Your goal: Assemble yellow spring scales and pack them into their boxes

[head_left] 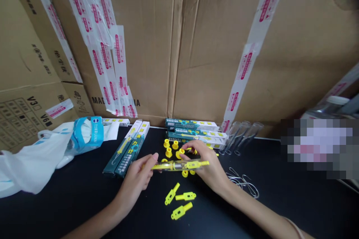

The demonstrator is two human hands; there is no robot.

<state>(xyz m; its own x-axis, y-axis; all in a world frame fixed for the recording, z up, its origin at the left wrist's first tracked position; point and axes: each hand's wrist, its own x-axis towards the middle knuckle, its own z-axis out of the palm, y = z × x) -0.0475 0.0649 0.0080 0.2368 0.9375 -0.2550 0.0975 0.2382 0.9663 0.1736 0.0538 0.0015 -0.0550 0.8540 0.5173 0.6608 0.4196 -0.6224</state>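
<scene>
My left hand (138, 172) is closed around one end of a spring scale (165, 165), a clear tube with yellow parts inside, held level above the dark table. The tube's far end, with a yellow piece sticking out, passes in front of my right hand (209, 166). Thumb and forefinger of that hand pinch a small yellow flanged cap (180, 153). Several similar yellow caps (168, 152) lie around it, some partly hidden by the tube and my fingers. Nearer to me lie three flat yellow slotted pieces (181, 211) with stems.
Printed spring scale boxes (127, 149) lie at left, with more boxes (198, 136) at the back. Clear tubes (238, 138) lean beside them; metal hooks (243, 183) lie at right. A blue-white pack (88, 134) and white plastic (36, 164) are far left. Cardboard walls (213, 56) enclose the table.
</scene>
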